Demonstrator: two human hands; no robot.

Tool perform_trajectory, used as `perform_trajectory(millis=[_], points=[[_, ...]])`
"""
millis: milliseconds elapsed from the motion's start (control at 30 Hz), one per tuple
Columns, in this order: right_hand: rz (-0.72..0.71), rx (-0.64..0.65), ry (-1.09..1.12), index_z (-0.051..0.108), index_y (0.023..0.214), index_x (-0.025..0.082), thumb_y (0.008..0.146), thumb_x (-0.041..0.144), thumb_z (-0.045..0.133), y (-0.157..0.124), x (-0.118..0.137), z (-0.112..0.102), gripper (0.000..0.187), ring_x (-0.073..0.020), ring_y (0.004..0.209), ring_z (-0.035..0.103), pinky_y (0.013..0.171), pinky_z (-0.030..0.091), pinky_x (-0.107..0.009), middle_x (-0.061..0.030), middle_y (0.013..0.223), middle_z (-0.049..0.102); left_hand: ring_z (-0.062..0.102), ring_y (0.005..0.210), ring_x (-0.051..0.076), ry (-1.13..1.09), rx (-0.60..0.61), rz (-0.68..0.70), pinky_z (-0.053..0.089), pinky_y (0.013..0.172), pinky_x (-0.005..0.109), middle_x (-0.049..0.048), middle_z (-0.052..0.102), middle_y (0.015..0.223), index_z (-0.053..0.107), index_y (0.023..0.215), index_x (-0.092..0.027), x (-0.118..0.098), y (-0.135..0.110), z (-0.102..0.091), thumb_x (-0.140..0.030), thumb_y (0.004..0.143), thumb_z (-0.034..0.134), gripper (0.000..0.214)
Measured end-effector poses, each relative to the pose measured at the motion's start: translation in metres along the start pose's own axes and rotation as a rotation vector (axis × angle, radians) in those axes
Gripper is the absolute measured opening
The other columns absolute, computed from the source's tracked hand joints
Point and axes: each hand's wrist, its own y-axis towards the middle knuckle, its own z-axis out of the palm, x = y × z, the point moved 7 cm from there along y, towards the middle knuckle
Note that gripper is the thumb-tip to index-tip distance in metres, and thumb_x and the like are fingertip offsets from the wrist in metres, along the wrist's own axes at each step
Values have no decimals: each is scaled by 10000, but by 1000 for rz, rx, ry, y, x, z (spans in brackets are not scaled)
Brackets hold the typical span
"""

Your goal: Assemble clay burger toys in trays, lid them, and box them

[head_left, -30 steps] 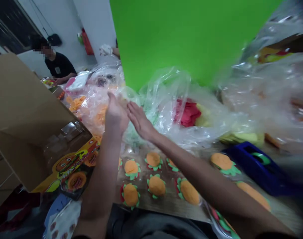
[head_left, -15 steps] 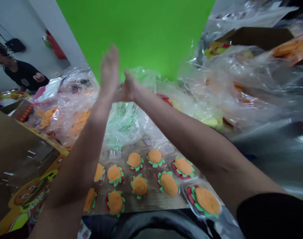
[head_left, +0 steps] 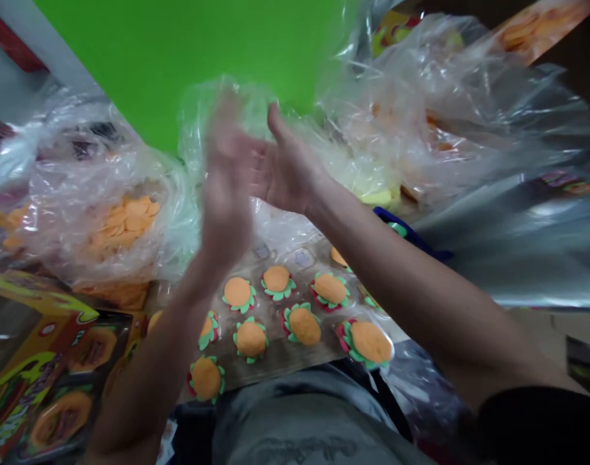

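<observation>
My left hand (head_left: 227, 187) and my right hand (head_left: 287, 171) are raised together in front of me, palms facing and touching, fingers stretched out. Motion smears the left hand. Neither holds anything that I can see. Below them, across my lap, lies a clear plastic tray (head_left: 285, 358) with several small burger-shaped pieces (head_left: 304, 325), orange tops over green and red frills. Behind the hands sits a crumpled clear plastic bag (head_left: 217, 110).
A clear bag of orange round pieces (head_left: 123, 223) lies at the left. Burger-printed yellow boxes (head_left: 37, 361) are at the lower left. More clear bags (head_left: 450, 116) pile up at the right, with a blue object (head_left: 411, 236) under them. A green board (head_left: 188, 51) stands behind.
The view has swung down and right. My hands came together, rose, and now press palm to palm lower in view, the left one blurred. The person at the far left has left the view.
</observation>
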Motion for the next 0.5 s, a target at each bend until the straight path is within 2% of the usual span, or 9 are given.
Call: perform_trajectory(millis=[33, 100, 133, 200, 267, 300, 367, 433, 500], points=[[24, 25, 172, 309, 1357, 54, 922, 537, -101, -9, 7, 0, 768, -210, 1101, 616, 896, 527, -394, -172, 1301, 540, -103, 1369, 277, -43, -89, 25, 163, 1096, 402, 57, -83, 1555, 298, 1375, -51, -12, -9, 3, -365, 943, -59, 643], [-70, -80, 287, 391, 1292, 95, 942, 521, -57, -29, 19, -16, 711, -136, 991, 660, 883, 526, -307, -92, 1198, 612, 72, 1416, 253, -260, -327, 171, 119, 1169, 423, 127, 239, 1533, 317, 1383, -69, -31, -34, 13, -393, 969, 243, 531], [-143, -187, 263, 455, 1226, 121, 976, 467, 22, -41, 19, -30, 608, -103, 935, 669, 880, 520, -276, -52, 1133, 641, 213, 1403, 236, -369, -315, 219, 187, 1165, 432, 132, 363, 1479, 347, 1372, -112, -36, -45, 31, -371, 964, 298, 486], [-234, -371, 141, 570, 1047, 153, 996, 299, 246, -65, 1, -60, 359, -77, 821, 676, 864, 523, -260, -13, 981, 682, 359, 1352, 233, -509, -150, 216, 351, 1099, 436, 138, 446, 1423, 342, 1378, -180, -37, -64, 78, -393, 936, 388, 493], [-172, -420, 44, 631, 898, 152, 914, 225, 471, -86, -38, -82, 177, -116, 711, 679, 813, 552, -319, -30, 844, 702, 376, 1340, 273, -529, 15, 168, 388, 1066, 462, 177, 419, 1430, 308, 1396, -177, -33, -77, 120, -450, 877, 494, 615], [-138, -436, -82, 642, 915, 169, 889, 264, 519, -97, -58, -92, 157, -137, 723, 686, 802, 559, -346, -34, 845, 708, 374, 1339, 287, -521, 71, 157, 384, 1065, 473, 190, 412, 1429, 300, 1400, -169, -32, -82, 136, -458, 852, 534, 662], [-102, -452, -277, 640, 970, 188, 859, 335, 558, -117, -92, -105, 202, -173, 766, 699, 777, 568, -376, -48, 869, 718, 383, 1334, 282, -509, 121, 179, 373, 1076, 470, 188, 443, 1405, 306, 1398, -166, -33, -87, 153, -423, 843, 564, 664], [-97, -459, -442, 628, 1013, 195, 866, 368, 537, -136, -114, -110, 245, -189, 788, 702, 737, 576, -371, -61, 882, 725, 398, 1326, 246, -507, 116, 245, 370, 1086, 443, 158, 493, 1369, 334, 1385, -179, -36, -87, 156, -364, 876, 529, 576], [-139, -445, -640, 628, 1031, 187, 888, 342, 507, -149, -126, -104, 243, -201, 831, 696, 732, 573, -371, -83, 915, 727, 398, 1328, 221, -467, 105, 332, 359, 1098, 424, 146, 510, 1361, 360, 1372, -173, -42, -86, 156, -338, 906, 477, 507]])
